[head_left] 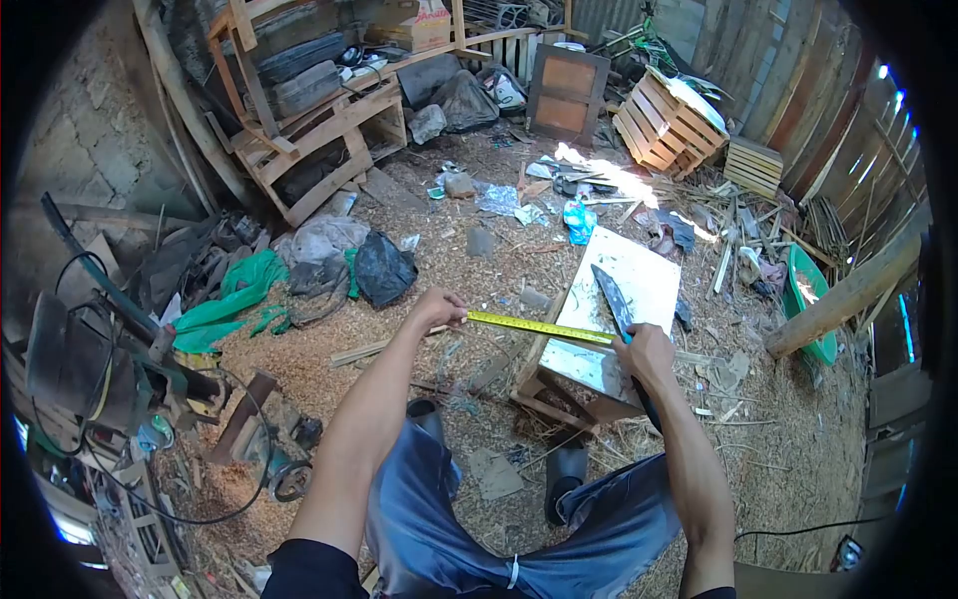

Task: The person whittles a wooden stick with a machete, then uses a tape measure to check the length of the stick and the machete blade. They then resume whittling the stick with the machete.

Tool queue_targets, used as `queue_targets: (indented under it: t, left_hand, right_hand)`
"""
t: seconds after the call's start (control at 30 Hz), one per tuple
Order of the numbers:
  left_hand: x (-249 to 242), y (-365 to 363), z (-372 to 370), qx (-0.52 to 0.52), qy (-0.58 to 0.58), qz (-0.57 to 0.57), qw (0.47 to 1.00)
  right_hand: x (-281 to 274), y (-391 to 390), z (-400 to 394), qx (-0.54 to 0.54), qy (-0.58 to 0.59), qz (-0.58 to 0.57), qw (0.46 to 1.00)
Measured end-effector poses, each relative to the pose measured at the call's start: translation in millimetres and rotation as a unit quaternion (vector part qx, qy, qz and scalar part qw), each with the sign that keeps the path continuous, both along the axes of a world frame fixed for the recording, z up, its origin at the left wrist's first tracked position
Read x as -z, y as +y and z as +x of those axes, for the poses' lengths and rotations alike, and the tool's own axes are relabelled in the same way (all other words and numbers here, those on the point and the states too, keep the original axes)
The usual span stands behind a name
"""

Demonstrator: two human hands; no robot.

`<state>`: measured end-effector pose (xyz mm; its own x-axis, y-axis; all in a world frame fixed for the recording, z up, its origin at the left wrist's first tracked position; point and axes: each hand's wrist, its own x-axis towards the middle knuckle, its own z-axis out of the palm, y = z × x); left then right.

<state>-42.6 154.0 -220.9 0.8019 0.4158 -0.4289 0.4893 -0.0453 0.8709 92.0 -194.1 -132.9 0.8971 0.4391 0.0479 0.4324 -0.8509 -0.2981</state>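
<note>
Between my hands stretches a yellow tape measure (539,325), pulled nearly straight. My left hand (437,308) is closed and pinches its left end. My right hand (649,353) is closed at the other end, and it also grips a machete (612,297) whose dark blade points up and away from me. The dark lower part of the machete shows below that hand, along the forearm. Under the tape and blade stands a white-topped wooden box (649,272), open on its near side. The tape's case cannot be made out.
Wood shavings and scraps cover the floor. Green cloth (235,299) and a black bag (384,270) lie on the left, near a machine with a cable (261,469). A wooden crate (664,125), a green basin (810,299) and a slanting post (848,290) are on the right.
</note>
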Motion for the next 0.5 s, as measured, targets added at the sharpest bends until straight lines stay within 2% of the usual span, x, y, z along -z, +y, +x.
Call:
queue_targets:
  t: [0.23,0.5]
  left_hand:
    - [-7.7,-6.4,3.3,0.018,0.009,0.018,1.000]
    - [-7.3,-9.9,6.9,0.029,0.014,0.022,0.999]
  right_hand:
    - [1.0,-7.4,3.7,-0.003,-0.049,0.007,0.999]
    - [-4.1,-10.8,2.3,-0.002,-0.027,0.025,0.999]
